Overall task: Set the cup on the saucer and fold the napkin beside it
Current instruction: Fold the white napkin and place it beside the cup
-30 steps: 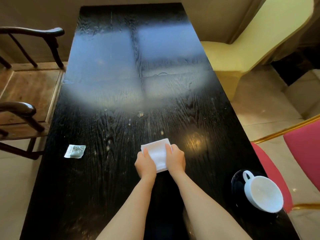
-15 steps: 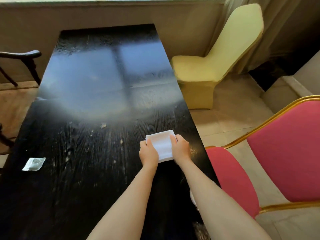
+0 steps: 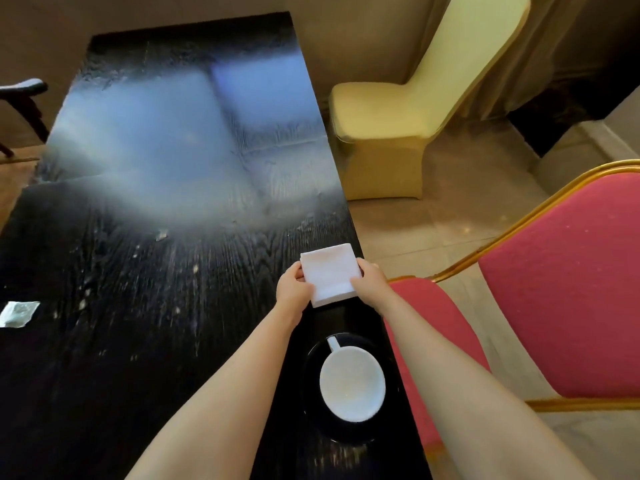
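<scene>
A white folded napkin [image 3: 330,273] lies near the right edge of the black table [image 3: 145,306]. My left hand [image 3: 293,287] grips its left side and my right hand [image 3: 367,280] grips its right side. Just nearer to me than the napkin, a white cup [image 3: 352,382] with its handle pointing away stands upright on a black saucer [image 3: 313,414]. Cup and saucer show between my two forearms.
A small silvery packet [image 3: 17,313] lies at the table's left edge. A red chair with a gold frame [image 3: 561,292] stands close on the right, a yellow covered chair [image 3: 391,123] farther back, and a dark wooden chair arm [image 3: 24,90] at the far left.
Both hands have carried the napkin to the right, toward the table's right edge, just beyond the cup and saucer. My view has swung right, so the cup is between my arms.
</scene>
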The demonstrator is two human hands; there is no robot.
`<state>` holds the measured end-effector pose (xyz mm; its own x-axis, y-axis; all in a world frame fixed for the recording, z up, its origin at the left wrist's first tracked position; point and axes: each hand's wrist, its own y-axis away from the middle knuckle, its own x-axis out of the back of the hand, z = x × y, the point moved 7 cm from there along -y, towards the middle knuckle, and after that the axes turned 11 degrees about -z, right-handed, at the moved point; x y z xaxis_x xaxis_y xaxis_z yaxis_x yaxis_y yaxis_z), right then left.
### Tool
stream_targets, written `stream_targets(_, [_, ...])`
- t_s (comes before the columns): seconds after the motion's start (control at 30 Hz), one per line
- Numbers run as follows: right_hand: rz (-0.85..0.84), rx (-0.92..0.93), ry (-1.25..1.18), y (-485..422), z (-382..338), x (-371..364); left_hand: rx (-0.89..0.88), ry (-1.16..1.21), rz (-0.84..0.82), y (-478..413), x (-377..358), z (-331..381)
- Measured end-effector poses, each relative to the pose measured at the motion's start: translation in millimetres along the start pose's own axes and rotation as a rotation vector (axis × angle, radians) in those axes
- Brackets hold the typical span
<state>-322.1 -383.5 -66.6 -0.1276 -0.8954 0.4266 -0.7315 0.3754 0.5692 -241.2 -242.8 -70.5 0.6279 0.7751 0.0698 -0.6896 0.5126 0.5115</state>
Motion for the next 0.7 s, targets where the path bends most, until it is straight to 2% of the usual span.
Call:
stream_targets(0.13, [0.056, -0.012, 0.118, 1, 2, 1, -0.022, -0.060, 0.037, 4, -5, 0])
stream_targets(0.5, [-0.034, 0.050, 0.109, 10, 2, 0, -0.037, -0.179, 0.073, 5, -5, 3])
stream_targets(0.7, [-0.076, -0.012, 0.136, 15, -6, 8, 0.015, -0.333, 0.039, 7, 5, 14])
